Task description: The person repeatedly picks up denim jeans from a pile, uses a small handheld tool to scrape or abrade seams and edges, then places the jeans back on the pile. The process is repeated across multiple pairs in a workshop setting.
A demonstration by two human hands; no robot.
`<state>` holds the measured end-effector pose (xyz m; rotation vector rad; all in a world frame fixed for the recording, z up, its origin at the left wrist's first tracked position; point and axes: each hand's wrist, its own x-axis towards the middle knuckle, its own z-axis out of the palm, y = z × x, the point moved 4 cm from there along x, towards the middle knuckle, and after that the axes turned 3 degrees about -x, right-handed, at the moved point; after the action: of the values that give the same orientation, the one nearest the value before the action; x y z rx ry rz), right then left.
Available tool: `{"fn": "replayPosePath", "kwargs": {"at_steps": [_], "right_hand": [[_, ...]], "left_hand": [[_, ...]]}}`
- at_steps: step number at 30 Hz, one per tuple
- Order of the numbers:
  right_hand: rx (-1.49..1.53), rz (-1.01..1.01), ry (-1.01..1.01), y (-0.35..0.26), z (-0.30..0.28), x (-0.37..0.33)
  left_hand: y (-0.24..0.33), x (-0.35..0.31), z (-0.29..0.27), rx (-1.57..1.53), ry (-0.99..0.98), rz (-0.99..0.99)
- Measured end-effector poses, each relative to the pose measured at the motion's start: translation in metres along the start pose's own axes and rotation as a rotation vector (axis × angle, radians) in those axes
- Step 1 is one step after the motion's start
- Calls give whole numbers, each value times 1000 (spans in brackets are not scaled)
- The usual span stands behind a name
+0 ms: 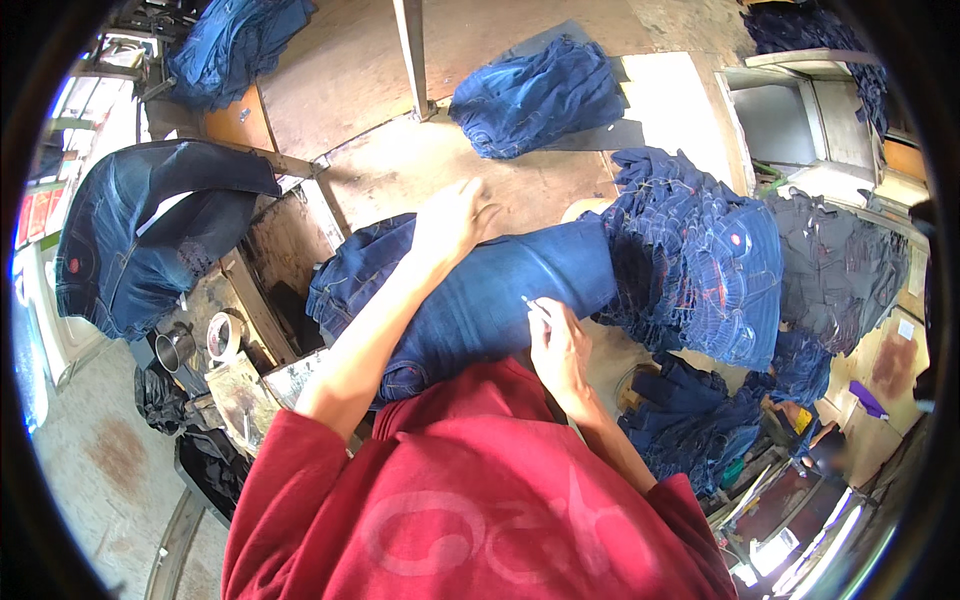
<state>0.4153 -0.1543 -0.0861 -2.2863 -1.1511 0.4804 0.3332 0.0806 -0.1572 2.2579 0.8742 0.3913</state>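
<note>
I see the wooden worktop [420, 170] carrying a heap of folded jeans [700, 255] at right. One jeans leg [500, 295] lies stretched across the middle. Left hand [452, 222] rests flat on it, fingers spread, holding nothing. Right hand [558, 345] pinches a small pale tool [530, 303] against the denim.

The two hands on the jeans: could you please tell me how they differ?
The left hand lies flat on the far side of the jeans, fingers spread; the right hand is nearer the body, fingers pinched on a small thin tool. The left arm stretches out; the right is bent. Both are bare and touch the jeans.
</note>
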Motion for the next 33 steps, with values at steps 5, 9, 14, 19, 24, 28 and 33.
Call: {"fn": "replayPosePath", "kwargs": {"at_steps": [5,9,14,19,24,28,33], "right_hand": [[-188,-175,-45,5,23,-3],[-221,-294,29,5,29,-1],[-159,-91,-28,26,19,0],[66,125,-47,38,20,-10],[375,144,-127,36,8,-10],[360,169,-225,31,0,-6],[421,159,-180,29,2,-8]], "left_hand": [[61,-140,-54,77,7,199],[62,-185,-33,147,54,136],[53,-195,-18,266,0,120],[75,-216,-29,250,-16,83],[97,-195,-38,72,178,12],[108,-168,-25,158,44,72],[108,-166,-10,255,-95,62]]}}
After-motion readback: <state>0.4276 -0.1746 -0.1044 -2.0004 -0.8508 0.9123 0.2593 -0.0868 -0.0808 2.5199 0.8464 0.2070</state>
